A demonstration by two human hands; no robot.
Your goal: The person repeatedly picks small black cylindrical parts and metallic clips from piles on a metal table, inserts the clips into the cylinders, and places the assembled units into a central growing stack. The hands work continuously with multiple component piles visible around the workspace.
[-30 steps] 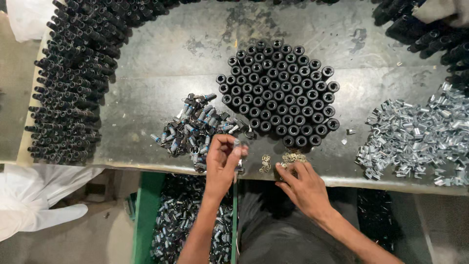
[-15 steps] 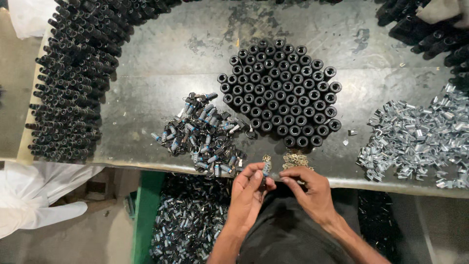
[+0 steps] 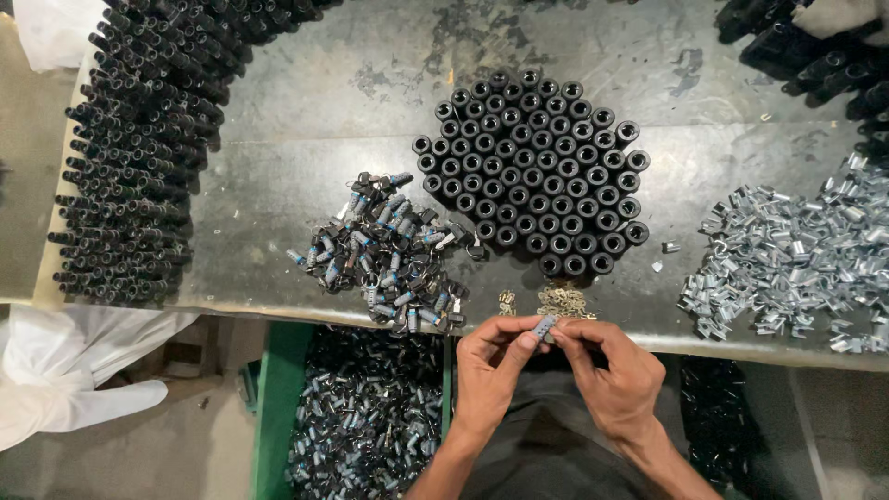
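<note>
Small metal part (image 3: pixel 544 325) between both hands (image 3: pixel 556 366)

— What is pinched between the fingertips?

— A small grey metal part (image 3: pixel 544 326), short and roughly cylindrical, tilted with its upper end toward the workbench.

— Where does it sit?

— Just off the workbench's near edge, below the little heap of brass-coloured clips (image 3: pixel 561 299), not touching the bench.

Both bare forearms rise from the bottom edge and converge. The left hand (image 3: pixel 491 366) curls inward, its thumb and forefinger pinched together at the tips. The right hand (image 3: pixel 616 375) faces it, fingers bent, its fingertips (image 3: pixel 562 335) meeting the left's; the knuckles of both arch upward.
</note>
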